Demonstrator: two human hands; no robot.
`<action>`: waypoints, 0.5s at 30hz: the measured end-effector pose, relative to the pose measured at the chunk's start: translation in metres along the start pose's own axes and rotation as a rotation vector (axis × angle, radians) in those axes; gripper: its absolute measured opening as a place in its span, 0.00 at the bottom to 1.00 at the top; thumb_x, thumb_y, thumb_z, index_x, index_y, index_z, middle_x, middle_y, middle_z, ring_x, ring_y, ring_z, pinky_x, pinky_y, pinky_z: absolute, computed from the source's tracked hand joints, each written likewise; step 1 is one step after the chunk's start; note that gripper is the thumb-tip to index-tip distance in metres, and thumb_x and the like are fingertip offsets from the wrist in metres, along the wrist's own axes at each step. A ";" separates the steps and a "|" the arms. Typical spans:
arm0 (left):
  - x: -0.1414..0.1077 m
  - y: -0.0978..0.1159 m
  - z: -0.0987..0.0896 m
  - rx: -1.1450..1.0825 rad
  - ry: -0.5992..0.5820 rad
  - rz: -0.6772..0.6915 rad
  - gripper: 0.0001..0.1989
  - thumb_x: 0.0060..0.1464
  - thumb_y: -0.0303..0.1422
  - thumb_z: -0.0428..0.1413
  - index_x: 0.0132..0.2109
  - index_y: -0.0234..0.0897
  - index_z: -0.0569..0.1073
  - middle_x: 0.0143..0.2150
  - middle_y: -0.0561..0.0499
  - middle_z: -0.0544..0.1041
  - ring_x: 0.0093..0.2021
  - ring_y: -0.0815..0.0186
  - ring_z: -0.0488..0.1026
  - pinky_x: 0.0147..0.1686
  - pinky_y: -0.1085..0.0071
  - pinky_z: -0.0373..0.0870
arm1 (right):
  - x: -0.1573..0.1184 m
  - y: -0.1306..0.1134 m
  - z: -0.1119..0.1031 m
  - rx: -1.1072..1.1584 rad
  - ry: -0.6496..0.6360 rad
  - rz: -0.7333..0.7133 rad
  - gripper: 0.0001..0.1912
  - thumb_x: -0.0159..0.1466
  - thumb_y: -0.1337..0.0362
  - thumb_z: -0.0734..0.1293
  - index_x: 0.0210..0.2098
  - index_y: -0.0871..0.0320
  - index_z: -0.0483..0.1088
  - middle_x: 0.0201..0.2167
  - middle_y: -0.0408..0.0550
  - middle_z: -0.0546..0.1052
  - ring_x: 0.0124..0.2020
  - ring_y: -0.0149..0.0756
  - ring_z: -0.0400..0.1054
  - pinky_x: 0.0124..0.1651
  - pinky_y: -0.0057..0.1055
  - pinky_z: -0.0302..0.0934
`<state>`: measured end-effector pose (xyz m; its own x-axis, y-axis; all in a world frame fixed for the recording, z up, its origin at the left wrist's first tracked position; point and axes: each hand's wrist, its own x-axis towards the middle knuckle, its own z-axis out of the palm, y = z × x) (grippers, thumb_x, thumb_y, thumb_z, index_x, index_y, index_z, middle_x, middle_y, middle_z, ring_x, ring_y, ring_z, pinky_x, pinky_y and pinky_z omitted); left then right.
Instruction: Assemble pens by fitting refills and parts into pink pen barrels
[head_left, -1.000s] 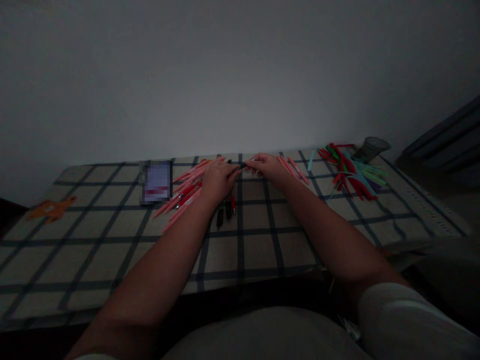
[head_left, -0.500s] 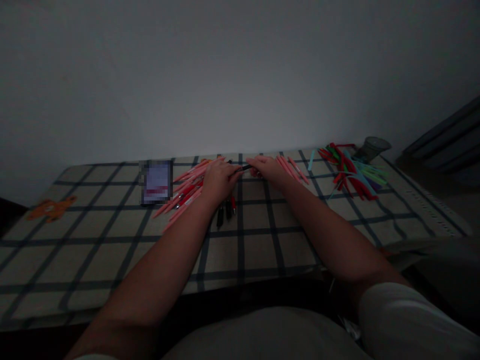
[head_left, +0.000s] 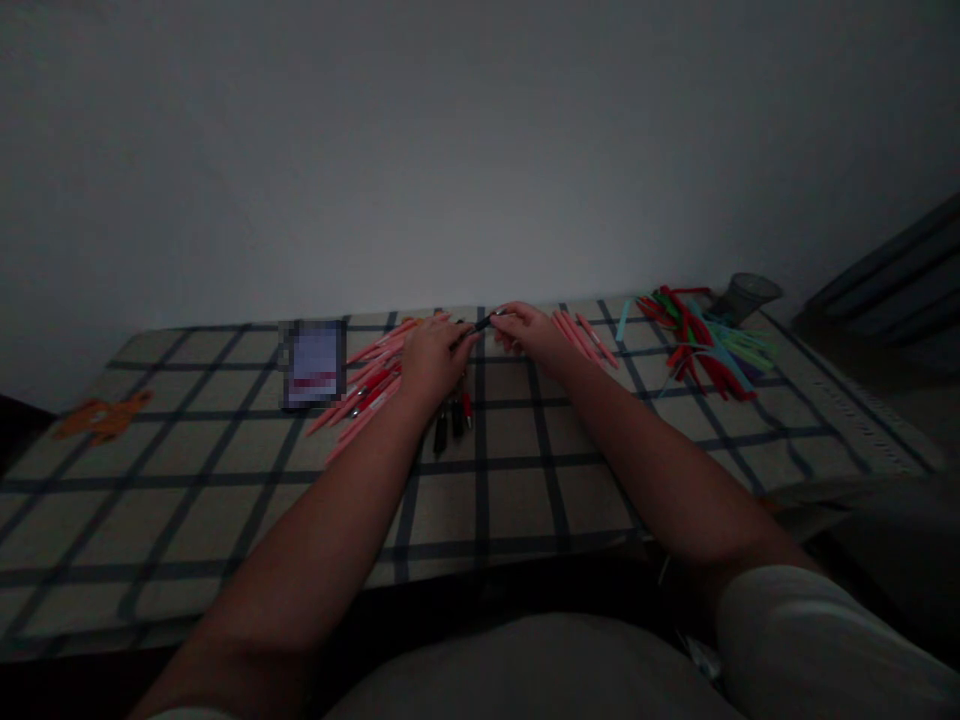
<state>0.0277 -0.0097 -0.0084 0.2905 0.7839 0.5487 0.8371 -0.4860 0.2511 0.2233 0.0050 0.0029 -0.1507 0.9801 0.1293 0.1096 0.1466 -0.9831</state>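
Note:
A dark pen (head_left: 481, 325) spans the gap between my two hands above the cloth. My left hand (head_left: 435, 355) is closed around one end of it. The fingertips of my right hand (head_left: 525, 328) pinch the other end. Pink and red pens (head_left: 375, 385) lie in a loose pile beside and partly under my left hand. Below that hand, black pens (head_left: 441, 430) and a red-tipped one lie on the cloth. To the right of my right hand lie several pink pens (head_left: 583, 338).
Colourful strips (head_left: 705, 350) are heaped on the right, by a clear cup (head_left: 750, 292). A tablet-like object (head_left: 315, 362), partly blurred, lies left of the pens. An orange bear-shaped piece (head_left: 103, 417) is at far left. Behind the checked tablecloth (head_left: 517, 500) rises a wall.
The pen has tilted, its right end a little higher. My right fingers have shifted slightly along its end and opened a bit. My left hand has moved slightly left.

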 end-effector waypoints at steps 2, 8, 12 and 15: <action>0.000 0.001 -0.001 -0.006 -0.004 -0.018 0.15 0.68 0.40 0.56 0.52 0.40 0.82 0.53 0.44 0.83 0.59 0.53 0.76 0.61 0.54 0.69 | 0.001 0.001 -0.001 0.027 -0.002 -0.009 0.14 0.60 0.58 0.72 0.42 0.56 0.70 0.25 0.39 0.72 0.24 0.28 0.63 0.27 0.27 0.54; 0.000 0.001 -0.001 -0.016 -0.022 -0.024 0.14 0.68 0.40 0.55 0.51 0.42 0.82 0.53 0.45 0.84 0.62 0.53 0.74 0.62 0.54 0.67 | 0.002 0.005 -0.004 -0.011 -0.039 -0.068 0.11 0.60 0.56 0.71 0.33 0.56 0.68 0.25 0.39 0.71 0.25 0.28 0.63 0.27 0.27 0.54; -0.001 0.001 0.000 -0.020 -0.021 -0.014 0.13 0.67 0.39 0.56 0.52 0.41 0.82 0.53 0.44 0.84 0.62 0.52 0.74 0.62 0.53 0.68 | 0.000 0.001 -0.003 -0.030 -0.033 -0.022 0.09 0.61 0.58 0.69 0.32 0.55 0.67 0.26 0.40 0.72 0.26 0.28 0.64 0.28 0.26 0.55; -0.001 0.000 0.001 -0.020 -0.017 0.003 0.13 0.67 0.39 0.56 0.51 0.43 0.83 0.50 0.46 0.84 0.62 0.52 0.74 0.62 0.52 0.69 | -0.003 -0.004 -0.001 -0.051 -0.021 -0.001 0.07 0.63 0.61 0.68 0.32 0.56 0.67 0.26 0.41 0.73 0.26 0.28 0.64 0.29 0.27 0.55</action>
<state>0.0282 -0.0102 -0.0096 0.3011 0.7886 0.5361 0.8265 -0.4962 0.2657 0.2246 0.0015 0.0064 -0.1719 0.9769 0.1273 0.1596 0.1551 -0.9749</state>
